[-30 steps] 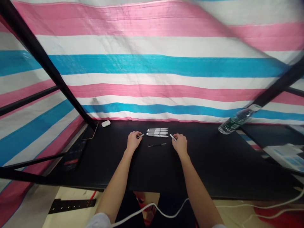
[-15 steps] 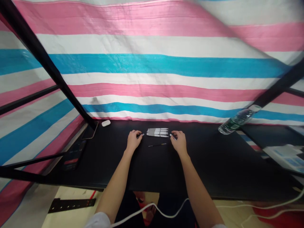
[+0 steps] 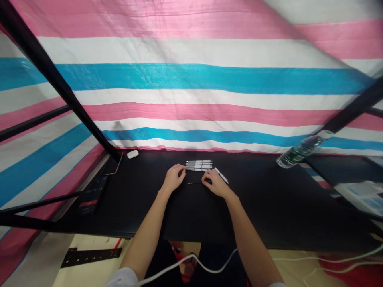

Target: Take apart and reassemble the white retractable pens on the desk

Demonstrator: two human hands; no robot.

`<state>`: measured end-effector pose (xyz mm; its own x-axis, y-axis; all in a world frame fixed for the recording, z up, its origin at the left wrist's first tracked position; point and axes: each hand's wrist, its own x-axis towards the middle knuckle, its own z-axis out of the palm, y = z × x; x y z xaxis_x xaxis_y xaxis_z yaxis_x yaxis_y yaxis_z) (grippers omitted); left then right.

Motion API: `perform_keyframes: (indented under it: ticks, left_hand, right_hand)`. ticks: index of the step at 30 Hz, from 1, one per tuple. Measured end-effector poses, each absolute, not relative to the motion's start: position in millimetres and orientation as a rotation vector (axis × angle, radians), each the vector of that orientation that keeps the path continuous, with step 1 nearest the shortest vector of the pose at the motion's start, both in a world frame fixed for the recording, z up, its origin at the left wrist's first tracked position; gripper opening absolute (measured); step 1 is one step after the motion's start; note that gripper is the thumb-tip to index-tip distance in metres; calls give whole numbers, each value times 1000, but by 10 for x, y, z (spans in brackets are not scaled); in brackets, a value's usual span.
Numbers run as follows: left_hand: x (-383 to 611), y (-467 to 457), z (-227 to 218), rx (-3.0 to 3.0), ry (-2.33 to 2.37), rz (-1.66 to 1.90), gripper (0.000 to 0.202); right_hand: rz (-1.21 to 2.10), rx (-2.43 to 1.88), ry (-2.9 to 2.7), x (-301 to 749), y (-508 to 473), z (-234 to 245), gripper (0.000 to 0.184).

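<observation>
A thin dark pen refill point(image 3: 194, 183) lies on the black table point(image 3: 191, 211), with my right hand point(image 3: 216, 183) closed in a pinch at its right end. Just behind that hand a white pen barrel point(image 3: 221, 175) rests slanted on the tabletop. My left hand point(image 3: 174, 178) is curled, thumb and forefinger close together, by the left ends of several white-and-grey pens point(image 3: 198, 164) laid in a stacked row. Whatever its fingers may hold is hidden.
At the back left sit a small white case point(image 3: 133, 154) and a phone point(image 3: 113, 163); another dark device point(image 3: 93, 195) lies nearer. A clear water bottle point(image 3: 302, 149) lies tilted at the right. Black frame bars and striped sheeting enclose the table.
My right hand has let go of the white pen barrel, leaving it on the table, and moved left and nearer to pinch the refill. My left hand has shifted slightly right.
</observation>
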<state>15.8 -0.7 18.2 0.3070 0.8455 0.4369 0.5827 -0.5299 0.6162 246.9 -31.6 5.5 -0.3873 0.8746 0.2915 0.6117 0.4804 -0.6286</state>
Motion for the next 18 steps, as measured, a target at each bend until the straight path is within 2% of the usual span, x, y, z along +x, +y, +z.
perform_keyframes:
  ticks: [5,10,18]
  left_hand:
    - [159,-46,222,2248,1037,843,12]
    - [170,-34,215,2157,1005,861,11]
    - [298,-39,136,1684,1035,1090,23]
  right_hand:
    - [556,-1223,-2091,2460,-309,79,10]
    - [587,-1253,-1968,2452,-308,104,11]
    - [1084,-1111,-1289,2361,-266,103,27]
